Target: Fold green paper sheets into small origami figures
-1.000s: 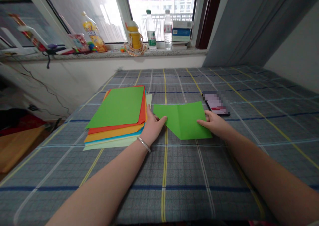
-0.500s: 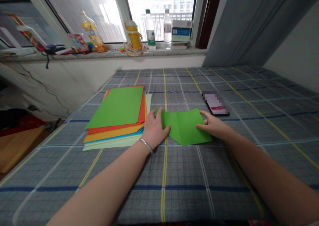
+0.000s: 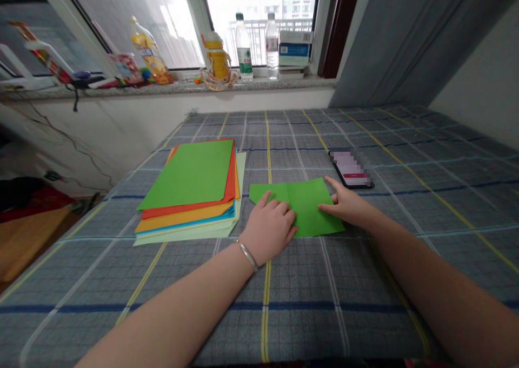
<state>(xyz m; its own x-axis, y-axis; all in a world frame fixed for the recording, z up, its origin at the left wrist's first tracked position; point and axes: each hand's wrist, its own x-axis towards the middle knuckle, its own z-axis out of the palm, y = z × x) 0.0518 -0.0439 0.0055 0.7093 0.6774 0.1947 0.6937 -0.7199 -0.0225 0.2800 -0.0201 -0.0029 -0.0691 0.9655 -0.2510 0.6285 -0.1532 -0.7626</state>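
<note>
A folded sheet of green craft paper lies on the checked grey-blue cloth, right of centre. My left hand rests flat on its lower left part, hiding that corner. My right hand sits at the sheet's right side, with the forefinger on the paper and the thumb just past its upper edge. Left of both hands is a stack of coloured paper, with green on top above orange, yellow, blue and pale green sheets. A metal bracelet circles my left wrist.
A smartphone with a blurred screen lies beyond my right hand. Plastic bottles, a yellow cup and a box stand on the windowsill past the cloth's far edge. A wooden surface shows low on the left.
My left hand has slid right and nearer me, onto the green sheet. The sheet's left part now lies flatter and reaches further left. My right hand has barely moved.
</note>
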